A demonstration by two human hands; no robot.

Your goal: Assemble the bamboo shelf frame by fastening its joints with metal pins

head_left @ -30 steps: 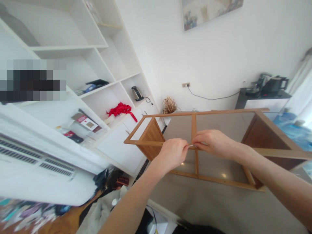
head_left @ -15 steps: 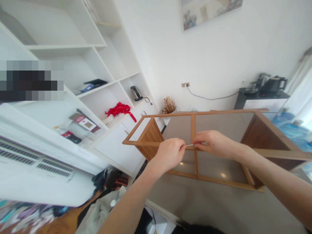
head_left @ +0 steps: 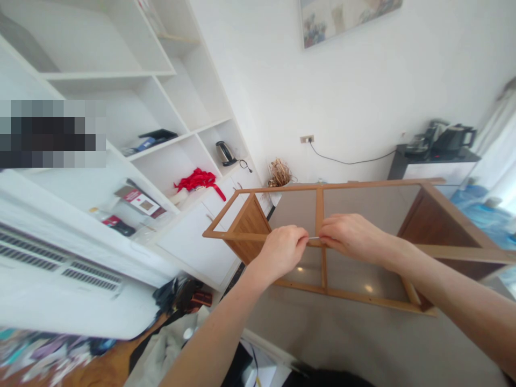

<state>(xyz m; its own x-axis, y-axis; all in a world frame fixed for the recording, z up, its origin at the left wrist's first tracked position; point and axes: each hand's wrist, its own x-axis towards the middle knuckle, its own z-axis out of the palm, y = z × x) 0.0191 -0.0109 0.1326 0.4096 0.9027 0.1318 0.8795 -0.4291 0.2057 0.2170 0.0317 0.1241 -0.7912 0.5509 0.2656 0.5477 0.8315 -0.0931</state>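
A wooden frame, brown and partly assembled, rests on a grey tabletop. Above its front rail, my left hand pinches one end of a thin, pale rod-like piece. The other end is between the closed fingertips of my right hand. Only a short stretch of the piece shows between the two hands, so its exact kind cannot be made out. A wooden crossbar runs below the hands. Slatted panel stands at the frame's left end.
White shelves on the left hold a kettle, red cloth and a cola bottle. A black cabinet with coffee appliances is at the far right, near blue water bottles. A blurred-out area covers the left edge.
My right fingers have curled further around the thin piece, and less of it shows between the hands. The left hand has risen very slightly. The frame stays put.
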